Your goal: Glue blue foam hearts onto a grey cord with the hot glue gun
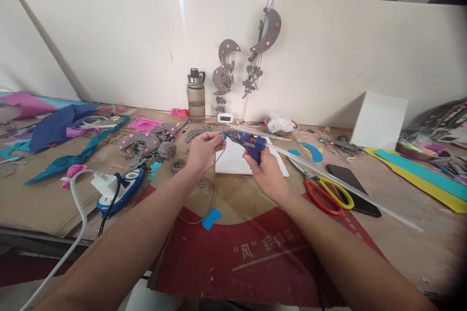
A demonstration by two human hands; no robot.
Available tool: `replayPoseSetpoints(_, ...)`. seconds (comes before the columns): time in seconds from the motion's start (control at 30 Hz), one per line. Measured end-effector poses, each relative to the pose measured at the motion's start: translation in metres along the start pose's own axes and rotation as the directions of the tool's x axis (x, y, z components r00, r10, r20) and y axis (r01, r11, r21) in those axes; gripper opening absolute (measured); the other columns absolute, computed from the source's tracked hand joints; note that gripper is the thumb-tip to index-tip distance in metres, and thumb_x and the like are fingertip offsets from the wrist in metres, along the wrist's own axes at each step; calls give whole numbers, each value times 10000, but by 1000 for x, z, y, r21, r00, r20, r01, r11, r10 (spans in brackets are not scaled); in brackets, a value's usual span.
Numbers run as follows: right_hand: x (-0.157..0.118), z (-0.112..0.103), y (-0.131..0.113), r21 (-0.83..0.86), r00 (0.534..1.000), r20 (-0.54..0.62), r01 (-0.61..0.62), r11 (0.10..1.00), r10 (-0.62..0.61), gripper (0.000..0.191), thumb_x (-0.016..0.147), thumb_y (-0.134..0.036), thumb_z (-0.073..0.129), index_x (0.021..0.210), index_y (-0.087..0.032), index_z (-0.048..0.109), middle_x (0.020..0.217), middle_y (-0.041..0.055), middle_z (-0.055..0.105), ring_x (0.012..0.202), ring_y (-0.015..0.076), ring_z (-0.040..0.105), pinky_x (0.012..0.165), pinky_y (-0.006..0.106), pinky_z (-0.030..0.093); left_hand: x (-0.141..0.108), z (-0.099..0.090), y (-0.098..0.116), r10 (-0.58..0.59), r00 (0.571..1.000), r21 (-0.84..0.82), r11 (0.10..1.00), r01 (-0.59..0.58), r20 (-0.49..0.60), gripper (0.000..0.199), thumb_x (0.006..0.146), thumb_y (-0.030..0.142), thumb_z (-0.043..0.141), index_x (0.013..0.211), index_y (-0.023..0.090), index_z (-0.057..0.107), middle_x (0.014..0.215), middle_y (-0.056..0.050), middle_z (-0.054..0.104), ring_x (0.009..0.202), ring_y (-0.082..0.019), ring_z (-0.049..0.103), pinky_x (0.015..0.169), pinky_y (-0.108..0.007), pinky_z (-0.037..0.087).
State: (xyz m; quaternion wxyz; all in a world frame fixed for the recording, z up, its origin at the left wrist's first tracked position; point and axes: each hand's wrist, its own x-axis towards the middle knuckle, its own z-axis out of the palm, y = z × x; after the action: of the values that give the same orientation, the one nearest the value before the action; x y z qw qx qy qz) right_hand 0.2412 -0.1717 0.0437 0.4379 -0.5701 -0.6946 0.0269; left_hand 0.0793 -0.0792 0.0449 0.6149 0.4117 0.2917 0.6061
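Observation:
My right hand (268,170) is wrapped round the handle of a blue hot glue gun (251,143), and a long clear glue stick (328,175) trails out of its back end. The gun's nozzle points left, close to my left fingertips. Pinched in my left hand (207,148) is a small blue felt piece (224,135), mostly covered by the fingers. Grey yarn (212,194) hangs below that hand and runs down to a blue bow-shaped felt piece (211,219) on the red and brown cardboard (270,262). White paper (233,163) lies beneath the gun.
Scissors (328,197) and a black phone (353,189) lie to the right. A water bottle (196,97) stands at the back, beside a small clock (225,117). Grey moon hangings (268,34) are on the white wall. On the left are a power strip (122,192) and felt scraps (58,126).

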Motion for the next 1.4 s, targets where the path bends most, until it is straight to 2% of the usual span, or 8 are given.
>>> replayPoseSetpoints(0.4, -1, 0, -2, 0, 1000, 12, -7, 1000, 7, 276, 918, -361, 462, 1087, -163, 553, 1027, 138, 677, 947, 271, 639, 824, 419, 500, -1, -1, 0, 43, 999, 45, 998, -43, 19, 233, 571, 248, 816, 671, 113, 655, 613, -13, 627, 573, -110, 603, 654, -293, 519)
replayPoseSetpoints(0.6, -1, 0, -2, -7, 1000, -9, -10, 1000, 10, 312, 926, -371, 453, 1138, -160, 544, 1040, 143, 673, 977, 277, 633, 832, 418, 497, 0, 0, 1, 47, 999, 50, 998, -47, 3, 241, 573, 250, 816, 679, 108, 652, 625, -13, 627, 574, -111, 607, 640, -285, 515)
replayPoseSetpoints(1.0, -2, 0, -4, -15, 1000, 4, -13, 1000, 13, 281, 919, -363, 457, 1089, -160, 553, 1010, 141, 677, 932, 275, 636, 814, 422, 499, -3, 2, 2, 48, 999, 49, 998, -49, 14, 236, 564, 248, 811, 666, 113, 646, 617, 1, 611, 560, -105, 593, 639, -287, 510)
replayPoseSetpoints(1.4, -1, 1, -2, -30, 1000, -24, -5, 1000, 5, 328, 922, -378, 450, 1146, -159, 543, 1043, 151, 674, 965, 284, 632, 824, 428, 497, -2, 1, 3, 48, 999, 48, 998, -49, 16, 258, 567, 266, 822, 682, 114, 647, 627, -12, 620, 579, -112, 601, 645, -290, 507)
